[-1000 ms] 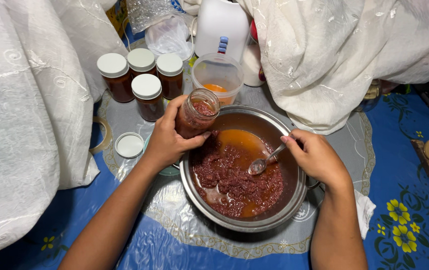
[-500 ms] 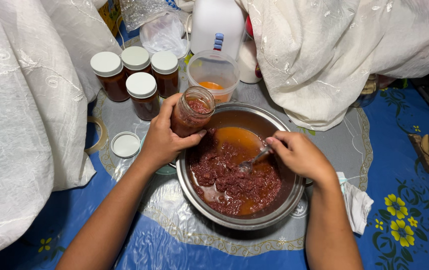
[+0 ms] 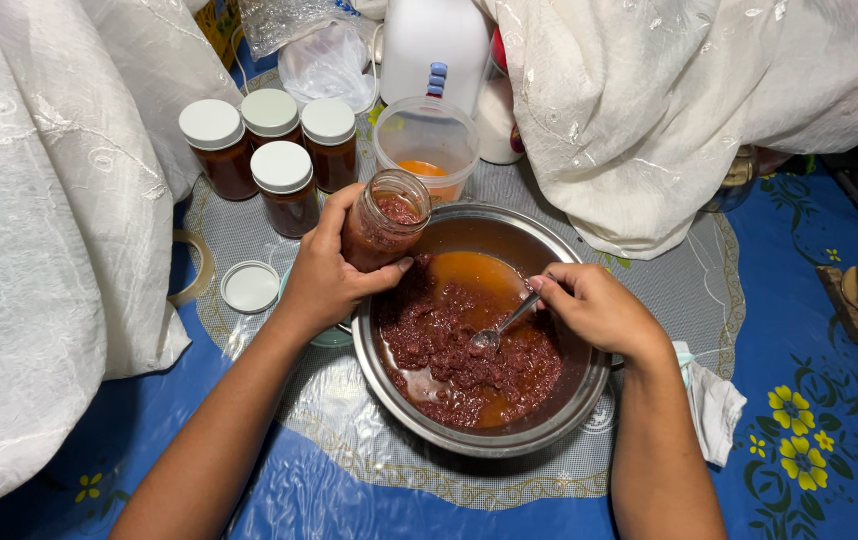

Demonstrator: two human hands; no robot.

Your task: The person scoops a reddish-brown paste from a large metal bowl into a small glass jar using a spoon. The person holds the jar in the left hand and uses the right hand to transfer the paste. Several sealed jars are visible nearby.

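The left hand (image 3: 329, 275) is gripping an open glass jar (image 3: 381, 220), tilted mouth-right toward the right hand (image 3: 599, 310), which is pinching a spoon (image 3: 497, 328) in the steel bowl's (image 3: 589, 385) red paste (image 3: 459, 350).

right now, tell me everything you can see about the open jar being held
The open jar is clear glass, lidless, nearly full of dark red chunky paste, with smears on its inside wall. It tilts, mouth toward the far side of the steel bowl, over the bowl's rim. The left hand wraps its lower body, thumb across the front. Nothing else touches it.
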